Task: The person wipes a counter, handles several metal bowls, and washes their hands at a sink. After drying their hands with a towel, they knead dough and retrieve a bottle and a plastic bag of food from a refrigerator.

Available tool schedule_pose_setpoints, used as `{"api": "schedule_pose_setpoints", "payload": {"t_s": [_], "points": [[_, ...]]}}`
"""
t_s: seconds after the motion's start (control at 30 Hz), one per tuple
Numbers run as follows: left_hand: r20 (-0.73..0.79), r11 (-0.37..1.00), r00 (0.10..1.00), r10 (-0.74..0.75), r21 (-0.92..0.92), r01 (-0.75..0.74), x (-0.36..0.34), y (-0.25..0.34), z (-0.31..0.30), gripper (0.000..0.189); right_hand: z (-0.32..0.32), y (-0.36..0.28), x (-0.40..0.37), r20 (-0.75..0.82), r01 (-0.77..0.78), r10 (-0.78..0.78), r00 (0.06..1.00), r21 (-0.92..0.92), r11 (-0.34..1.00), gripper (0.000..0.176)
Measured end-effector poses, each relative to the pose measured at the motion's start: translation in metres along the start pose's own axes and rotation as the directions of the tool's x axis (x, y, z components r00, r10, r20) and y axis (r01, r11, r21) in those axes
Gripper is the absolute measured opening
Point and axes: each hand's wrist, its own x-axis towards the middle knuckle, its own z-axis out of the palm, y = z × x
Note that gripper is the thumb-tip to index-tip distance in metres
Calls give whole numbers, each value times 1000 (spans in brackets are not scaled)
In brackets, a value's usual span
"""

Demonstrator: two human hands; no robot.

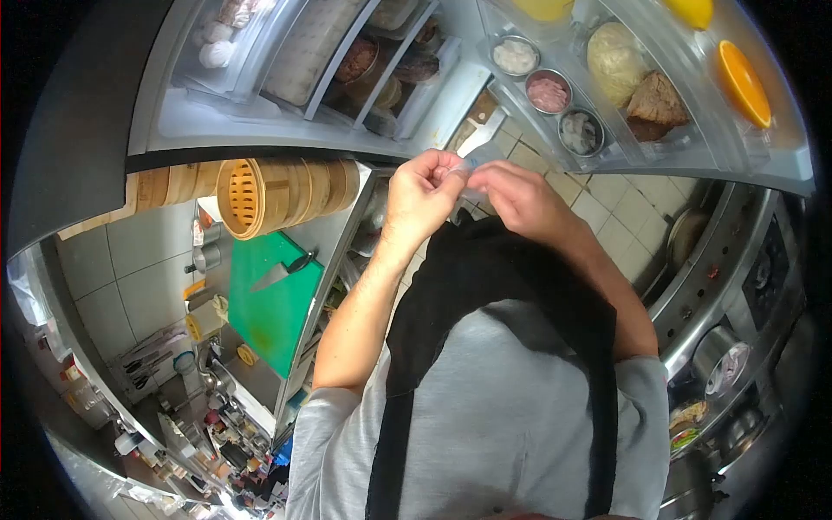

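Both of my hands meet in front of the black apron [498, 277]. They pinch a small piece of clear plastic [472, 162] that looks like film or a little bag. My left hand [423, 192] has its thumb and fingers closed on one side of it. From the other side, the fingers of my right hand [520, 198] are bent and pressed together on it. What the plastic contains, if anything, I cannot make out. Just beyond my hands stands the open fridge [451, 113].
The fridge door [711, 169] on the right holds small metal cups [548, 92], wrapped food and an orange half [743, 84]. Bamboo steamers [277, 195] lie on their sides at left. A knife [282, 272] rests on a green cutting board [273, 312]. A stove [737, 321] is at right.
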Motion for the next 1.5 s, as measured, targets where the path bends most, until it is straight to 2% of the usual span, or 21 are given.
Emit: {"api": "schedule_pose_setpoints", "payload": {"t_s": [0.1,0.13,0.2,0.37,0.43,0.53,0.6,0.63,0.7,0.77,0.83,0.87,0.93,1.07,1.13,1.23,1.27,1.33,1.4,1.47,1.5], "points": [[-9,1000,1000,18,25,-18,-8,0,7,13,1,6,0,43,55,-52,998,-60,997,20],[-37,990,997,74,119,-69,-12,3,10,12,-1,4,-1,48,52,-49,998,-66,996,20],[-33,953,987,157,266,-142,-17,1,13,16,-4,2,-1,233,-70,100,967,-133,989,21],[155,985,980,125,98,-141,-23,-3,9,23,-6,16,-16,285,-82,163,944,-277,957,20],[141,960,980,141,222,-170,-22,1,6,22,-14,8,-15,295,-56,145,944,-289,956,21],[33,934,978,205,292,-205,-19,1,4,22,-18,-8,-17,305,-174,235,923,-216,961,24],[-63,894,953,297,368,-255,-12,1,6,20,-16,-6,-28,-6,-51,51,999,-108,993,25],[-62,859,944,323,438,-265,-7,3,5,18,-22,-9,-32,-25,-73,71,997,-137,988,25],[-9,798,911,413,486,-357,1,11,7,17,-32,-14,-39,-115,-79,73,991,-49,996,26],[42,747,881,472,512,-424,5,27,10,18,-42,-23,-42,-216,-84,59,975,-105,991,21],[78,686,849,523,552,-474,6,43,9,18,-51,-23,-48,-413,-129,101,905,-41,991,20],[116,681,855,505,554,-478,7,50,10,17,-56,-23,-52,-418,-128,98,903,-43,991,20],[156,676,858,489,555,-486,10,63,17,17,-64,-21,-60,-563,-92,-42,825,-208,974,20],[252,727,806,536,348,-592,25,90,49,17,-73,-26,-72,-638,-155,71,767,-77,985,21],[315,744,772,552,231,-627,25,103,63,19,-76,-22,-76,-655,-165,116,747,-13,986,29],[428,729,713,555,161,-665,16,115,75,20,-75,-29,-80,-644,-165,156,749,46,985,39],[438,674,707,555,262,-691,16,116,78,21,-74,-30,-82,-646,-160,153,747,48,986,39],[429,639,715,552,333,-693,22,115,81,24,-72,-29,-90,-582,-268,236,778,31,963,47],[418,604,721,552,396,-692,35,116,91,27,-71,-24,-96,-601,-245,246,761,85,966,46],[290,608,680,674,305,-733,53,121,108,40,-71,-18,-100,-599,-210,252,760,141,967,46],[260,583,637,726,259,-770,64,122,119,46,-72,-14,-102,-628,-193,286,724,214,958,44]]}}
